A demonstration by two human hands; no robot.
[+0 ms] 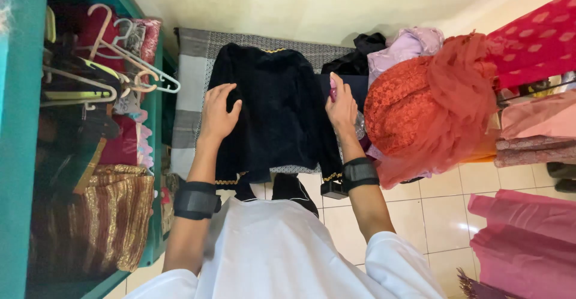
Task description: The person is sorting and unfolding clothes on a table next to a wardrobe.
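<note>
- The dark navy velvet jacket with gold trim (273, 110) lies spread flat on a grey-and-white checked padded board (191, 83), its collar toward the wall and its hem toward you.
- Your left hand (217, 114) rests palm-down on the jacket's left sleeve, fingers spread and loose, gripping nothing.
- Your right hand (342, 108) is at the jacket's right edge, fingers curled around a small pink-topped object (333, 92); you cannot tell what it is.
- Black bands sit on both your wrists.
- Just right of your right hand sits an orange-red lace and net garment (420, 110), with a lilac cloth (405, 47) and a black cloth (360, 56) behind it.
- To your left, a teal shelf (18, 155) holds plastic hangers (120, 59) and folded fabrics.
</note>
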